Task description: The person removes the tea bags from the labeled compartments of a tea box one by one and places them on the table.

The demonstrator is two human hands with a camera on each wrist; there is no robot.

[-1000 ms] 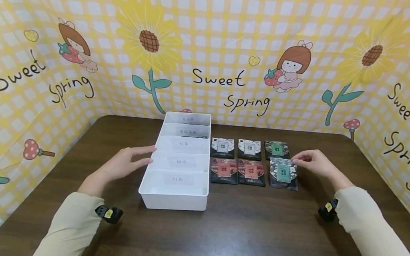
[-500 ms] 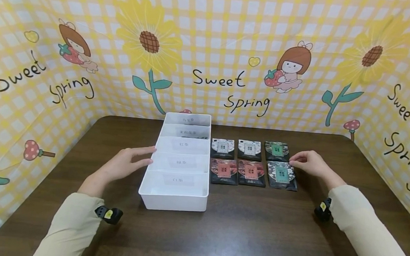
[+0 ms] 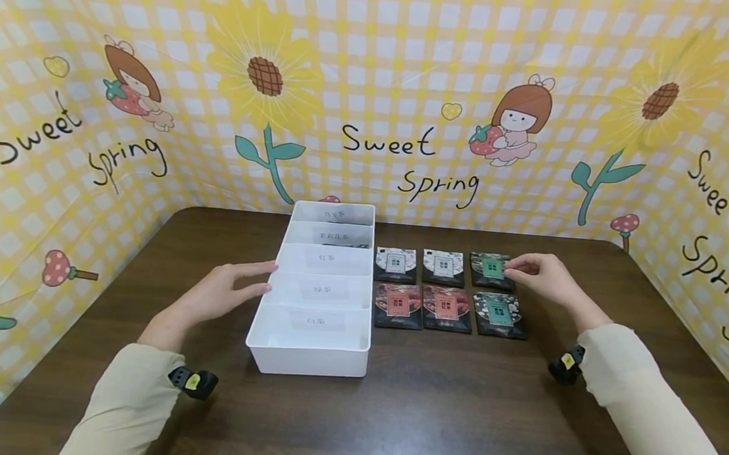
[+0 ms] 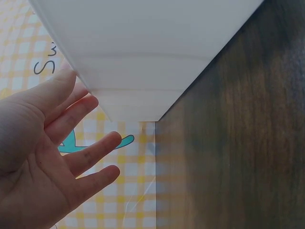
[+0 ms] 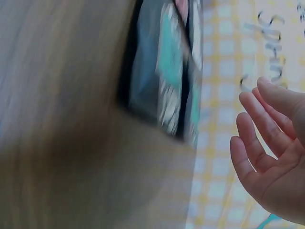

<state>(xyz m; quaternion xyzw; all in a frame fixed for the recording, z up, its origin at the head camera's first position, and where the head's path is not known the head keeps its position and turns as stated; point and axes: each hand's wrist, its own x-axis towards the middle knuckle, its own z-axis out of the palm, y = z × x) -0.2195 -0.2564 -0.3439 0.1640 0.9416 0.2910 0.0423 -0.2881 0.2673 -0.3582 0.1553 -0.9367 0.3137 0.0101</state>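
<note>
In the head view my left hand (image 3: 214, 298) rests its fingertips against the left wall of a long white divided box (image 3: 305, 360), fingers spread; the left wrist view shows its thumb and fingers at the rim. My right hand (image 3: 546, 281) is at the right edge of a green-labelled tea packet (image 3: 491, 267) in the back row, thumb and index close together, with nothing held between them. In the right wrist view its fingers are loosely bent. In front of that packet lies a teal-labelled tea packet (image 3: 499, 315), flat on the table.
Two white-labelled packets (image 3: 396, 264) and two red-labelled packets (image 3: 399, 305) lie in rows between the box and the green and teal ones. Paper labels mark the box's compartments; dark packet edges show in one. A checked cloth (image 3: 382, 79) stands behind the brown table (image 3: 440, 405).
My right hand has lowered the teal-labelled tea packet into the front row, let it go, and moved back and left to the green-labelled one. The left hand has stayed in place.
</note>
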